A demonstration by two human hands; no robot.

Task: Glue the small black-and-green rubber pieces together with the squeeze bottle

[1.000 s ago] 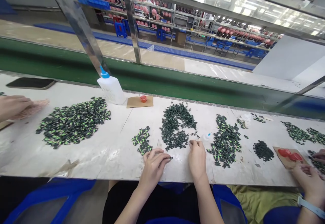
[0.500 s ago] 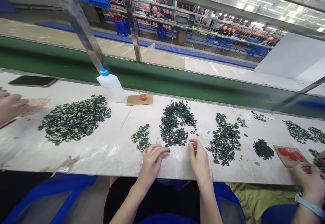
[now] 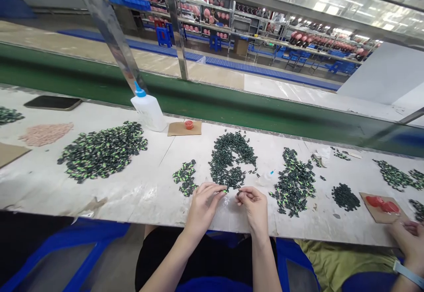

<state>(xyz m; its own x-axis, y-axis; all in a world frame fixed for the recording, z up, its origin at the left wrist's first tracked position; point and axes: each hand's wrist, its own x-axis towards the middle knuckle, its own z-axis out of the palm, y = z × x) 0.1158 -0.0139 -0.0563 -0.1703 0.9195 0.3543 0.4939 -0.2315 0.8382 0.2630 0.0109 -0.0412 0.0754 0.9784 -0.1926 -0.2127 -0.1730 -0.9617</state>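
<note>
My left hand (image 3: 204,204) pinches a small black-and-green piece (image 3: 225,191) at its fingertips. Facing it, my right hand (image 3: 254,204) is closed in a pinch on a tiny dark piece (image 3: 239,192), too small to make out fully. A short gap separates the two pieces. Just beyond my fingers lies a ring-shaped pile of small dark green pieces (image 3: 222,150). Left of my left hand is a little heap of black-and-green pieces (image 3: 184,172). A larger black-and-green heap (image 3: 294,186) spreads to the right of my right hand.
A white squeeze bottle (image 3: 149,111) with a blue tip stands near a red cap (image 3: 188,124) on cardboard. Farther left are a big black-and-green pile (image 3: 102,153), pink bits (image 3: 46,134) and a phone (image 3: 53,102). At right, a co-worker's hand (image 3: 409,239) is beside red caps (image 3: 382,203).
My right hand has moved left, closer to my left hand, its fingers now pinched together. The co-worker's hand at the far left has gone out of view.
</note>
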